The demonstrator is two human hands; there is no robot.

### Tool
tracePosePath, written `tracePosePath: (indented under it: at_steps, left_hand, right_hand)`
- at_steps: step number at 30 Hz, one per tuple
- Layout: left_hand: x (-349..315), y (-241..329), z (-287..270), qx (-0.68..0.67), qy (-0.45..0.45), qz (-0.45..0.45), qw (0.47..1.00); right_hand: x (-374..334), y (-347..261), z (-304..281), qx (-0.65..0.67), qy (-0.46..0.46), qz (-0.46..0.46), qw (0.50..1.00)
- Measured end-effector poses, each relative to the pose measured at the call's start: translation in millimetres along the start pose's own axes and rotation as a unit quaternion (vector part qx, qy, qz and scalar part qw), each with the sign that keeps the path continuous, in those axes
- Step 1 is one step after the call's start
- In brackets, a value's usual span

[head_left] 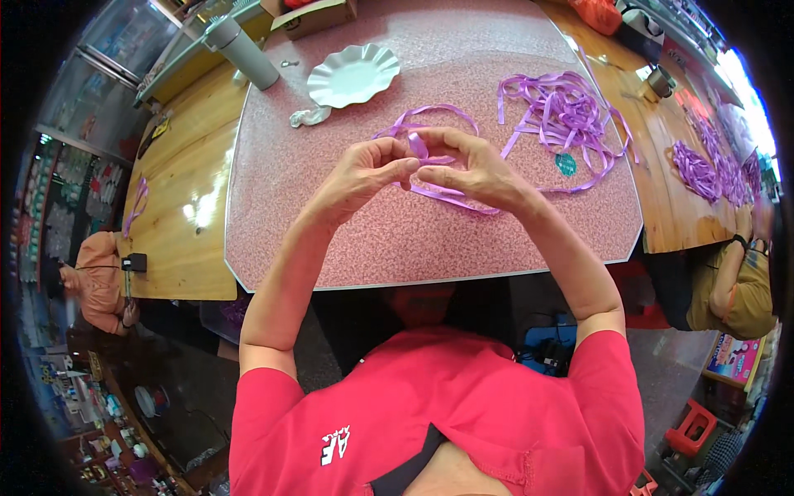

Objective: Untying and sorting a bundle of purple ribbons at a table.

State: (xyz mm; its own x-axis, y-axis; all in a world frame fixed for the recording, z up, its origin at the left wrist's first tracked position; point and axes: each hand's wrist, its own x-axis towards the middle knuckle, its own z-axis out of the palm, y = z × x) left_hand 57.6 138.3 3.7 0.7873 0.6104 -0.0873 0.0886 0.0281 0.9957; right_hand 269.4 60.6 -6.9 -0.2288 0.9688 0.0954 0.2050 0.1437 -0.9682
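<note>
Both my hands meet over the middle of the pink speckled table, pinching a purple ribbon (418, 147) between them. My left hand (372, 169) closes thumb and fingers on it from the left. On the other side, my right hand (471, 169) is curled with its fingertips on the same ribbon, where a small loop stands up. Loose lengths of it trail behind and below my fingers. A tangled heap of purple ribbon (562, 112) lies to the right, with a strand curving toward my right wrist. Whether that strand joins the piece in my hands is hidden.
A white scalloped plate (354, 76) stands at the far left beside a crumpled clear wrapper (310, 117). Behind them is a grey tumbler (241, 54). A green round piece (566, 164) lies by the heap. People sit at wooden tables (186, 207) on both sides; more ribbon (699, 172) lies right.
</note>
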Motion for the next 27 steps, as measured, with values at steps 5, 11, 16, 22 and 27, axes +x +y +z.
tracePosePath:
  at_steps: [5, 11, 16, 22, 27]
  left_hand:
    - [-4, 8, -3, 0.033, 0.016, -0.001, 0.999]
    - [-6, 22, -5, 0.021, 0.022, -0.007, 1.000]
    - [-5, 17, -8, 0.012, 0.026, 0.001, 1.000]
    - [-5, 14, -4, -0.010, 0.043, -0.008, 0.999]
    - [-4, 0, -8, -0.029, 0.054, -0.008, 0.998]
  right_hand:
    - [4, -3, -2, -0.214, 0.214, -0.158, 0.940]
    - [1, -11, 14, -0.093, 0.112, -0.138, 0.980]
    - [1, 2, 16, -0.010, 0.114, -0.057, 0.992]
    - [1, -8, 16, -0.186, 0.164, -0.209, 0.946]
    - [0, -5, 17, -0.221, 0.181, -0.213, 0.935]
